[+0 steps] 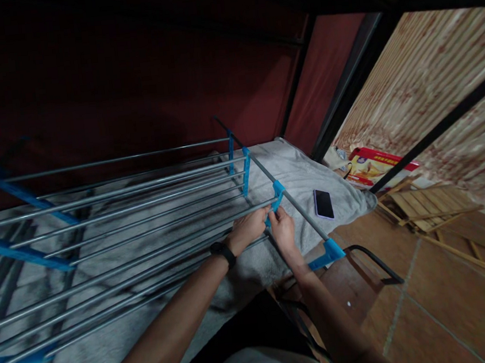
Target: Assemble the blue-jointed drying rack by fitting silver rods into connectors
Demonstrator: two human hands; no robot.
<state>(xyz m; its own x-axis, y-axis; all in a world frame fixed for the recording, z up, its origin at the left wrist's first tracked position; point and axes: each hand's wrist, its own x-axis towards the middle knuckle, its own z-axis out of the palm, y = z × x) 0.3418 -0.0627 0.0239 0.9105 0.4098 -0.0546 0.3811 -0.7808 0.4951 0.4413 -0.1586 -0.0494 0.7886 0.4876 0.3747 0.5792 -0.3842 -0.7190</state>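
A rack of grey metal tubes (147, 185) with blue plastic brackets lies across a grey blanket. My left hand (251, 224), with a black watch on its wrist, is closed around the end of one tube where it meets a blue bracket (277, 192). From the other side my right hand (282, 228) pinches the lower part of that same bracket; the fingertips of both hands nearly meet there. A grey side pole (304, 214) runs through the bracket's top. Nearer to me, another blue bracket (332, 251) sits at the pole's end. My fingers partly hide the joint.
A phone (323, 204) lies on the blanket (297, 167) to the right. Beyond the blanket's edge are a red and yellow box (373, 166) and a folded wooden piece (435, 204) on the tiled floor. A chair (349, 286) stands close by my right forearm. Dark posts rise behind.
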